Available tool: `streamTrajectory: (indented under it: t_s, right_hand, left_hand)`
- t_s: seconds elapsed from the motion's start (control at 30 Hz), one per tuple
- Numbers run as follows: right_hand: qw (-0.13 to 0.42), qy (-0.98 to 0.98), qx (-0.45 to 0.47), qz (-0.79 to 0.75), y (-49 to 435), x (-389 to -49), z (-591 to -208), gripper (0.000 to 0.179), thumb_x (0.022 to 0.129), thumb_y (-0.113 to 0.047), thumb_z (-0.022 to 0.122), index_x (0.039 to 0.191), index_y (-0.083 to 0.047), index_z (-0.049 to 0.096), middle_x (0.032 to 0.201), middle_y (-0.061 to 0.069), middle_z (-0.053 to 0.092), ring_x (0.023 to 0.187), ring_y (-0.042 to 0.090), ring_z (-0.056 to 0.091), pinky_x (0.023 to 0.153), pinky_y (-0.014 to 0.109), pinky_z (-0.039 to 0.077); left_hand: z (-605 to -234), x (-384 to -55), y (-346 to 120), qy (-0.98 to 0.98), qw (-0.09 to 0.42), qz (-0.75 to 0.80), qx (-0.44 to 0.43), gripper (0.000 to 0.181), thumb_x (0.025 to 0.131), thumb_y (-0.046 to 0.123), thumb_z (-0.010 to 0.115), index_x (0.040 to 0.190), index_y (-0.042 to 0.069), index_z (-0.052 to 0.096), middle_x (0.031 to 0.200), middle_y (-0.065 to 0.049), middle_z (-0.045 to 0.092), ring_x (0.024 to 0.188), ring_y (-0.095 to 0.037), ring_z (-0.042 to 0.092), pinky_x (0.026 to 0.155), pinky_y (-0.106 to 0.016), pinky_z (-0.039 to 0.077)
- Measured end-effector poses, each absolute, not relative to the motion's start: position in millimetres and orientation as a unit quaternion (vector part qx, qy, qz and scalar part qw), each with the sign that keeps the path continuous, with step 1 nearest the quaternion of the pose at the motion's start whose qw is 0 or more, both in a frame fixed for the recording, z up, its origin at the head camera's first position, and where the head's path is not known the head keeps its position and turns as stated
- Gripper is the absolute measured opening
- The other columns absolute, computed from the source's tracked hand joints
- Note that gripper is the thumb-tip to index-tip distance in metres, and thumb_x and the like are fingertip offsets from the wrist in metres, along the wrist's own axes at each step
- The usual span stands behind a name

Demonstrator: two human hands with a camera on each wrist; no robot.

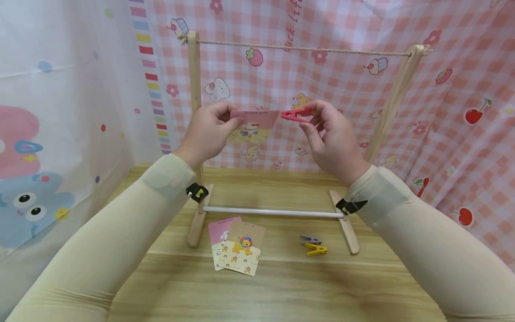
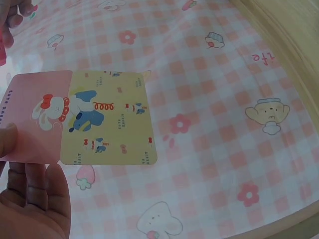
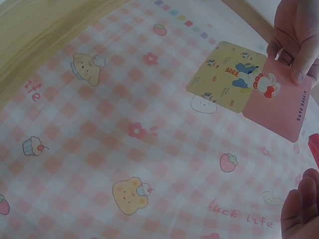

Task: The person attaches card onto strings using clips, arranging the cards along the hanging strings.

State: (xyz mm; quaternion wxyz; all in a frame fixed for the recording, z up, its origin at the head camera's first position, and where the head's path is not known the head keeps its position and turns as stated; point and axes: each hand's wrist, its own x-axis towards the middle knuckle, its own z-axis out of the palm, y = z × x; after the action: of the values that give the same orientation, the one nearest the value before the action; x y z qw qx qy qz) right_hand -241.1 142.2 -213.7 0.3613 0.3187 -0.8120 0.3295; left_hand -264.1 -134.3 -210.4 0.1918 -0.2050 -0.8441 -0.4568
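Card (image 1: 257, 125): pink and yellow, rabbit-printed. Peg (image 1: 290, 115) at its three o'clock: red. At five o'clock, a grey peg (image 1: 310, 240) and a yellow peg (image 1: 317, 248); at six, a brown-and-cream lion card (image 1: 243, 249). Cloth (image 1: 346, 31): pink-and-white check.

Card (image 1: 260, 120): rounded corners, one half pink, the other pale yellow. White rabbit with red bow in the middle, blue shapes and a red coil beside it, small repeated prints over the yellow; "CUTE RABBIT" lettered along the pink edge. Held aloft, lettered edge uppermost, face foreshortened in the head view. Pink end pinched between thumb and fingers of the left hand (image 1: 209, 132).

Clip (image 1: 295, 115): red, small, pinched in the fingers of the right hand (image 1: 335, 136), nose toward the card's pink corner. Just beside it, gap visible in both wrist views.
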Motion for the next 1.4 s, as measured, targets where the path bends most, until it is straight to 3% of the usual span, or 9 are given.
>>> streamTrajectory:
  t_s: [0.47, 0.83, 1.4]
  right_hand:
    - [0.371, -0.803, 0.332, 0.326, 141, -241, -196, 0.029, 0.103, -0.008, 0.066, 0.127, 0.008, 0.061, 0.112, 0.016, 0.071, 0.086, 0.018, 0.060, 0.074, 0.017, 0.045]
    - [0.380, -0.806, 0.325, 0.318, 139, -242, -184, 0.027, 0.104, -0.009, 0.066, 0.125, 0.007, 0.062, 0.108, 0.017, 0.069, 0.088, 0.021, 0.060, 0.074, 0.022, 0.044]
    - [0.407, -0.803, 0.315, 0.302, 135, -241, -163, 0.029, 0.103, -0.011, 0.067, 0.126, 0.006, 0.063, 0.112, 0.019, 0.070, 0.097, 0.028, 0.062, 0.085, 0.034, 0.049]
  left_hand:
    - [-192, -261, -128, -0.837, 0.188, -0.476, -0.196, 0.013, 0.108, 0.019, 0.062, 0.108, 0.009, 0.069, 0.106, -0.005, 0.070, 0.094, -0.018, 0.063, 0.081, -0.025, 0.054]
    - [-181, -261, -124, -0.831, 0.208, -0.480, -0.191, 0.014, 0.108, 0.021, 0.061, 0.110, 0.009, 0.067, 0.108, -0.002, 0.064, 0.096, -0.016, 0.059, 0.082, -0.025, 0.052]
    - [-163, -262, -119, -0.827, 0.213, -0.488, -0.180, 0.016, 0.108, 0.023, 0.061, 0.115, 0.010, 0.067, 0.108, -0.001, 0.068, 0.098, -0.015, 0.062, 0.084, -0.024, 0.053]
